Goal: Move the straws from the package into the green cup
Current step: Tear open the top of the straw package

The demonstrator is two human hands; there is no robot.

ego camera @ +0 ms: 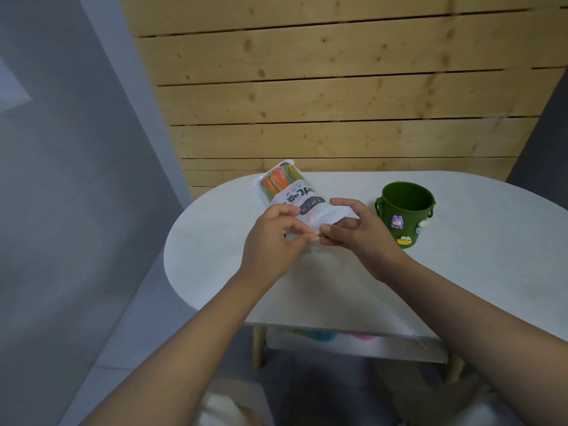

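A clear plastic package (295,196) with printed lettering holds several coloured straws (278,179), visible through its far end. It lies tilted over the white table (461,272), far end pointing away and left. My left hand (273,238) pinches the package's near end from the left. My right hand (353,232) pinches the same end from the right, fingertips almost meeting the left ones. The green cup (405,210) stands upright to the right of my right hand, open top empty, small cartoon charms on its side.
A wooden slat wall (338,87) rises just behind the oval table. A lower shelf (353,345) under the tabletop carries blurred pastel objects. Grey floor lies to the left of the table.
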